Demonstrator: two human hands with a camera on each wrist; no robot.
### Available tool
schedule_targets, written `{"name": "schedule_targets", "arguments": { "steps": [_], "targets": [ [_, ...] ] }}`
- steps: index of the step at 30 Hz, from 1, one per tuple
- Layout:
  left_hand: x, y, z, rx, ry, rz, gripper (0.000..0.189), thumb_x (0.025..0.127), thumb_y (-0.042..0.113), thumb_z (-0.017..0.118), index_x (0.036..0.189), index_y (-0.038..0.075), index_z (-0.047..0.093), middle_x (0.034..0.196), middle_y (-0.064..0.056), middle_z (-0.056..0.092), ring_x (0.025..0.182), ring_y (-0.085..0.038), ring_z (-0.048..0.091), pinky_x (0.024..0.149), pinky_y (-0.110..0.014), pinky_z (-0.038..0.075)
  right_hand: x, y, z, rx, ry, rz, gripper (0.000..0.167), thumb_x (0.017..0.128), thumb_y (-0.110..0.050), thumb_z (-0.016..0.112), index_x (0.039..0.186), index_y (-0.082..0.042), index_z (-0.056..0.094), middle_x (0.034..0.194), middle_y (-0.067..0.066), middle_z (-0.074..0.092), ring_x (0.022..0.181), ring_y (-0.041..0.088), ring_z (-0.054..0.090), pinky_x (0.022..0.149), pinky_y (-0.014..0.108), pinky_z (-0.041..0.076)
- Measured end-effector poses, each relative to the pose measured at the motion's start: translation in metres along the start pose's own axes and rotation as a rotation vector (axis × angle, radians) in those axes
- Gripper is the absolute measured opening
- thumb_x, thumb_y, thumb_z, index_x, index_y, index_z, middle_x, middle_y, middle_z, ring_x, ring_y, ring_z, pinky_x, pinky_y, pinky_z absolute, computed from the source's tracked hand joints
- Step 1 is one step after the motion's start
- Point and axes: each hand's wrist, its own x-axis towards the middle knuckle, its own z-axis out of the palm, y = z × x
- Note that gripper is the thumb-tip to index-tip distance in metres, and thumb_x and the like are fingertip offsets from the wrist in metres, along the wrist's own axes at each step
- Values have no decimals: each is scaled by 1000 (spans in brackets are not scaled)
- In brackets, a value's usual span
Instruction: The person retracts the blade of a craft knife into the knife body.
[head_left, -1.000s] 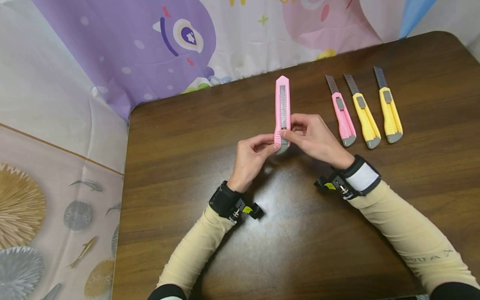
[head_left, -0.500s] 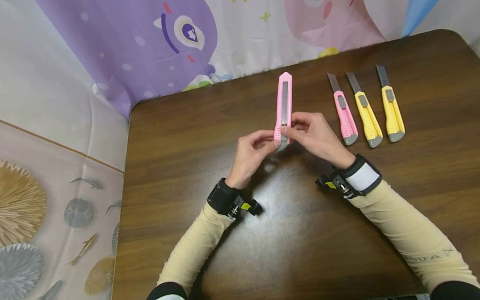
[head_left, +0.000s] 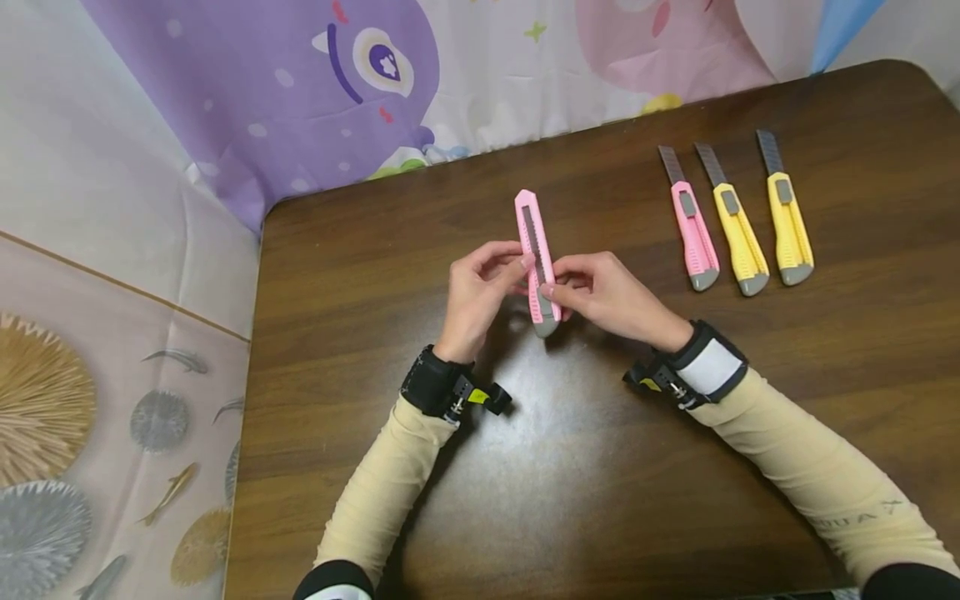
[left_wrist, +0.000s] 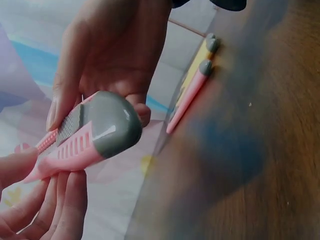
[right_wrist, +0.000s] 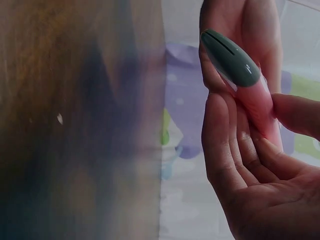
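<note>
A pink box cutter (head_left: pixel 545 260) with a grey end cap is held between both hands over the middle of the table. No blade sticks out of its pointed far end. My left hand (head_left: pixel 476 296) pinches the body near its middle, thumb on top and fingers beneath. Lower down, my right hand (head_left: pixel 618 296) grips it, the thumb tip at the grey slider close to the cap. The left wrist view shows the ribbed slider (left_wrist: pixel 70 124) next to the grey cap (left_wrist: pixel 117 125). From the right wrist, the grey cap (right_wrist: pixel 232 60) points toward the camera.
To the right lie another pink box cutter (head_left: pixel 693 237) and two yellow ones, the nearer yellow cutter (head_left: pixel 741 242) and the outer yellow cutter (head_left: pixel 790 229), blades extended toward the back. A printed curtain (head_left: pixel 510 108) hangs behind the brown table (head_left: pixel 360 275).
Both hands have brought the pink box cutter left and nearer, its tip now leaning left. The left hand has moved from the cap end up to the middle of the body.
</note>
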Motion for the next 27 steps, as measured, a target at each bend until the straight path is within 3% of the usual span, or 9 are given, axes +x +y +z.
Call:
{"name": "schedule_targets", "arguments": {
  "steps": [7, 11, 19, 27],
  "targets": [
    [2, 0, -2, 66, -12, -22, 22, 88, 5, 71, 108, -5, 66, 87, -6, 69, 68, -8, 67, 60, -28, 62, -1, 1, 6, -18, -23, 20, 14, 96, -15, 64, 101, -3, 68, 76, 9, 67, 66, 19, 62, 54, 21, 49],
    [6, -2, -8, 101, -22, -32, 21, 89, 5, 70, 107, -6, 67, 88, -10, 70, 68, -9, 67, 61, -31, 63, 0, 4, 8, -33, -25, 37, 17, 97, -15, 62, 105, -1, 69, 79, 11, 69, 67, 19, 63, 57, 21, 53],
    [20, -5, -44, 497, 66, 7, 20, 88, 12, 73, 103, -1, 71, 89, -19, 72, 65, -22, 66, 59, -40, 63, 0, 4, 6, -79, -46, 85, 22, 100, -17, 58, 109, 1, 68, 86, 13, 69, 73, 20, 65, 61, 23, 56],
    [27, -3, -77, 720, 57, -146, 21, 88, 10, 72, 102, -5, 70, 88, -21, 70, 61, -18, 69, 56, -28, 62, 0, 4, 7, -120, -66, 75, 21, 99, -16, 59, 109, 0, 68, 86, 13, 70, 73, 23, 65, 59, 22, 55]
  ]
}}
